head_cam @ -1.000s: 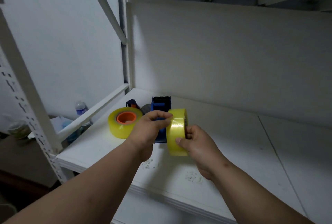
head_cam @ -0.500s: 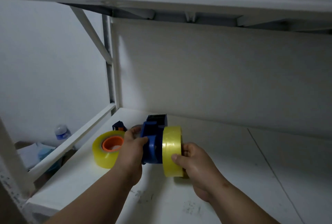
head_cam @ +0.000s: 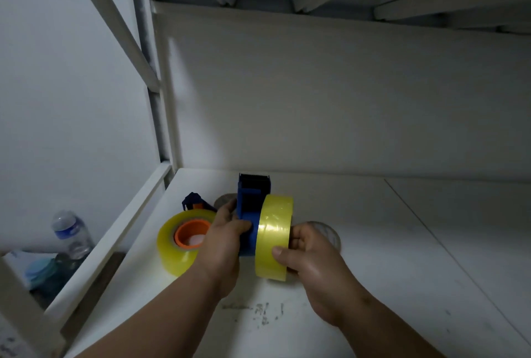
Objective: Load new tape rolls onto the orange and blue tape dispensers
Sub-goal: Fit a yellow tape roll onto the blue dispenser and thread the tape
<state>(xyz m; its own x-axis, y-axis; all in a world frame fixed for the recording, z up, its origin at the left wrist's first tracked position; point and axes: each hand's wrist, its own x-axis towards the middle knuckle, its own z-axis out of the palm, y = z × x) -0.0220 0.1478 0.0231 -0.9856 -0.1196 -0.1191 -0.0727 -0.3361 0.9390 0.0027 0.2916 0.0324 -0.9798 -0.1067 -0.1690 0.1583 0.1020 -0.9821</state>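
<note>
L hand (head_cam: 222,238) grips blue dispenser (head_cam: 249,214); R hand (head_cam: 309,245) pinches yellow roll (head_cam: 273,238), edge-on, touching dispenser's R side. Keep roll core square w/ hub, then push home. 2nd roll (head_cam: 175,248) already on orange dispenser (head_cam: 192,233), just L of blue one, on shelf (head_cam: 402,242). No containers w/ contents here.

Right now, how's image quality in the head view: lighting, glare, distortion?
Head view: dim, bluish light, with soft shadows under the upper shelf; a mild sheen on the yellow tape roll gripped by the right hand; the left hand holds the blue plastic tape dispenser, reasonably sharp; wide-angle bowing bends the white shelf frame.
</note>
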